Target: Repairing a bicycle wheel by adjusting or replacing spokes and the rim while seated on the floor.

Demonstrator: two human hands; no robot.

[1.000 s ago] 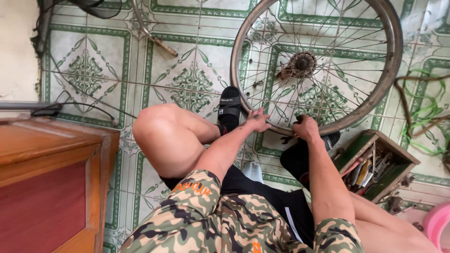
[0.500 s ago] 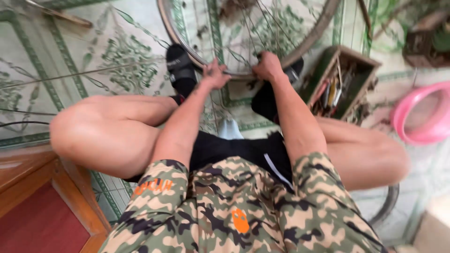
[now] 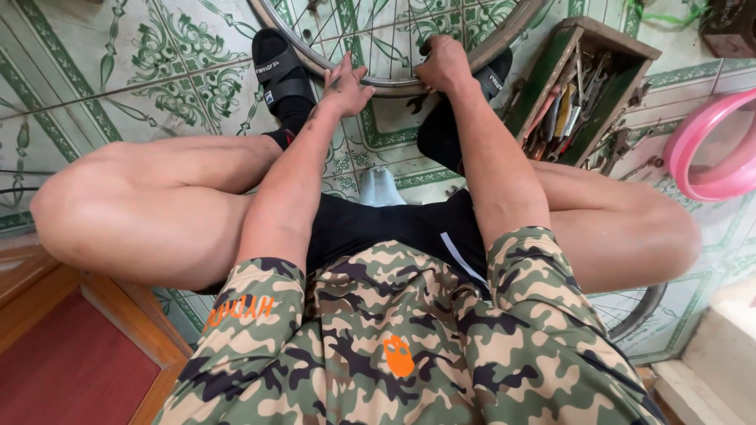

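A spoked bicycle wheel (image 3: 472,43) lies on the tiled floor in front of me, its near rim between my feet. My left hand (image 3: 346,83) rests on the near rim with fingers spread over it. My right hand (image 3: 443,64) is closed around the rim a little to the right; a small dark part shows under it. My knees are bent out to both sides, and black sandals (image 3: 277,69) are on my feet beside the rim.
A green wooden toolbox (image 3: 579,90) full of hand tools stands to the right of the wheel. A pink plastic basin (image 3: 709,149) is at the far right. A wooden cabinet edge (image 3: 94,346) is at the lower left. Another tyre (image 3: 642,311) shows under my right thigh.
The camera has tilted down and nearer; the wheel now sits at the top of the view. Both hands stay on the near rim, close together.
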